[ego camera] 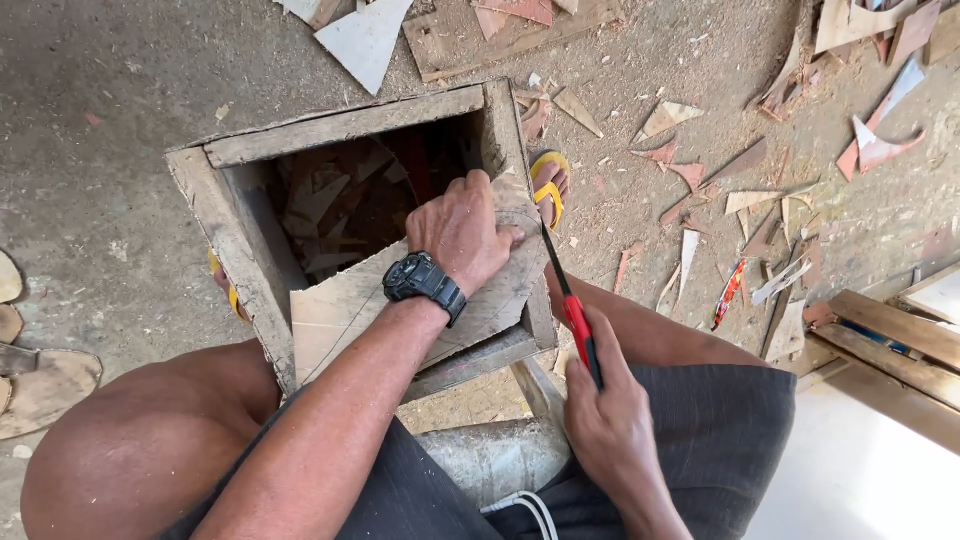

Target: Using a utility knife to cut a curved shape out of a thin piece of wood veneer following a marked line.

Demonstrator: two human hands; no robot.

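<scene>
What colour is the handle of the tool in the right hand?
Red, on the thin black-bladed tool gripped by the right hand; head view.

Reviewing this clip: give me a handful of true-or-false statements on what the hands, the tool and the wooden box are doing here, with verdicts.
1. The left hand presses a thin wooden piece onto the open wooden box. True.
2. The right hand holds a hammer. False: it grips a red-handled tool with a thin dark blade.
3. A black watch sits on the left wrist. True.
4. The box is closed by a lid. False: its top is open, with scraps inside.
5. Wood offcuts litter the ground. True.
</scene>
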